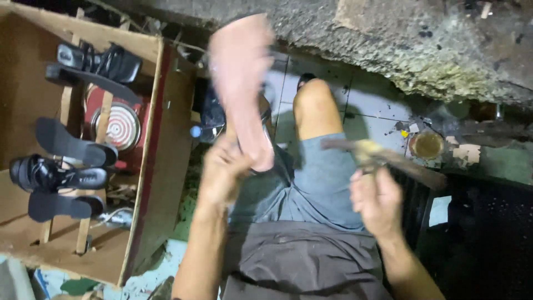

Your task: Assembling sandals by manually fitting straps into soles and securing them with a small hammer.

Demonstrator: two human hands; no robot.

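The shoe sole was pale pink, long and rounded at the toe, blurred, with its flat underside facing up. It stood above the person's lap, its heel end gripped in the closed left hand. The right hand was closed around a brush with a yellowish, glue-coated head. A small tin sat on the tiled floor beyond. To the left, black sandals rested on slats in a cardboard box.

sandals in box, left | sole centre | tin on floor, right
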